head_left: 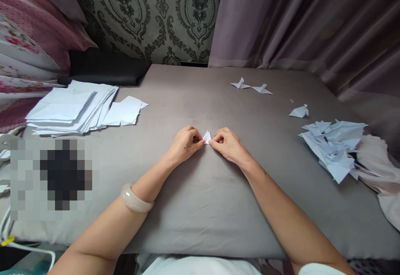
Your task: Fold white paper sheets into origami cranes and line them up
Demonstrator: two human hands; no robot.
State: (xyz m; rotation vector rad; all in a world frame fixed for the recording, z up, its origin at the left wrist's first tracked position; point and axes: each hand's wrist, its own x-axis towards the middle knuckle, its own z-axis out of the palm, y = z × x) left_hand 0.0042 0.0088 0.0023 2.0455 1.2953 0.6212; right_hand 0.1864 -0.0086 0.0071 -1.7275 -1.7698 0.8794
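A small folded white paper (207, 137), pointed at the top, stands between my two hands near the middle of the grey-covered surface. My left hand (187, 142) pinches its left lower edge between thumb and forefinger. On the opposite side, my right hand (230, 144) grips the right lower edge in the same way. Both hands are closed, and my fingertips hide the paper's lower corners. A pale bangle (136, 198) circles my left forearm.
To the left lie a stack of white paper sheets (68, 104) and torn paper pieces (125, 111). Folded paper birds (240, 84) sit at the back right, with a heap of folded papers (333, 146) farther right. A black cushion-like item (106, 66) lies at the back left.
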